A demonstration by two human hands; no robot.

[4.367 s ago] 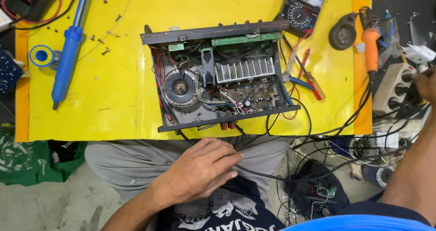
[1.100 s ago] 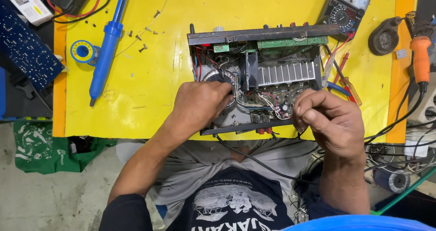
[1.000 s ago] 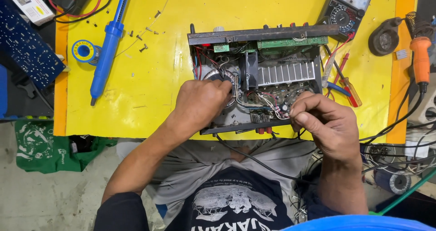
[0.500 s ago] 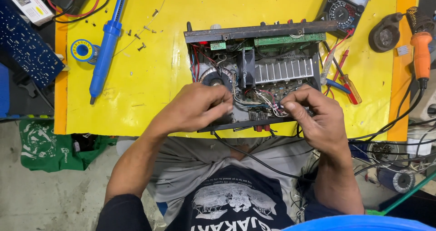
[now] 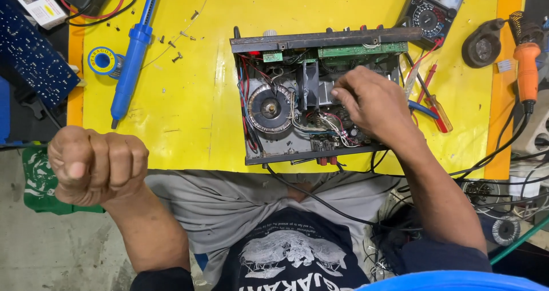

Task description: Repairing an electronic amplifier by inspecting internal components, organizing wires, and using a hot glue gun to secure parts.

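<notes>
Yellow table [image 5: 189, 125], opened amplifier [image 5: 314, 96], wiring exposed

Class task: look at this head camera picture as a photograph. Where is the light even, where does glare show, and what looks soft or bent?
Head view: light is even and bright on the glossy yellow tabletop, with faint glare and only soft shadows beside the open black metal amplifier chassis; the clenched left hand, nearest the lens, looks slightly soft and enlarged; the right hand inside the chassis is sharp; edges bow slightly toward the corners.
</notes>
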